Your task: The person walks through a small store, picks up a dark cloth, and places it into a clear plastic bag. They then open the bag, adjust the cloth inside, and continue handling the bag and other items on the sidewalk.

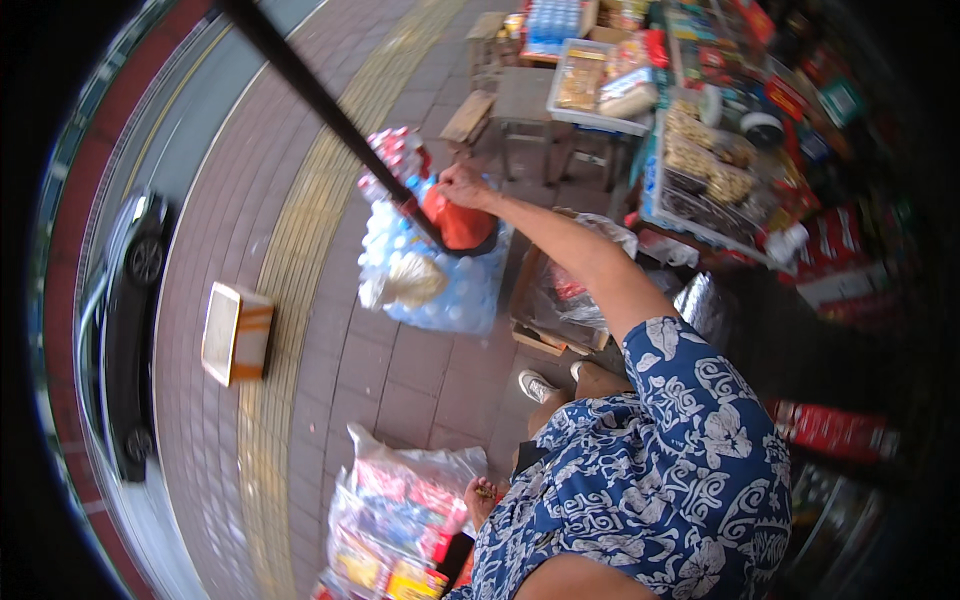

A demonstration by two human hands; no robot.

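My right hand (466, 186) reaches out and pinches the top of a red plastic bag (459, 219). The bag rests above shrink-wrapped packs of water bottles (457, 296) with pale caps. A dark pole (322, 112) slants down beside it, and its lower end is partly hidden. On the packs lies a knotted, yellowish plastic bag (416, 280). Close to my body, my left hand (478, 504) is curled around a small brownish object (485, 492), too small to identify. Near that hand lies a large clear plastic bag (416, 459) of colourful packets.
A cardboard box (525, 289) holding plastic-wrapped goods stands by my feet. Wooden stools (469, 116) and a white tray (559, 112) of packaged food are beyond. Bagged nuts (709, 161) fill a stall display. A white-and-orange box (251, 337) stands near the tactile paving; a dark car (135, 322) is on the road.
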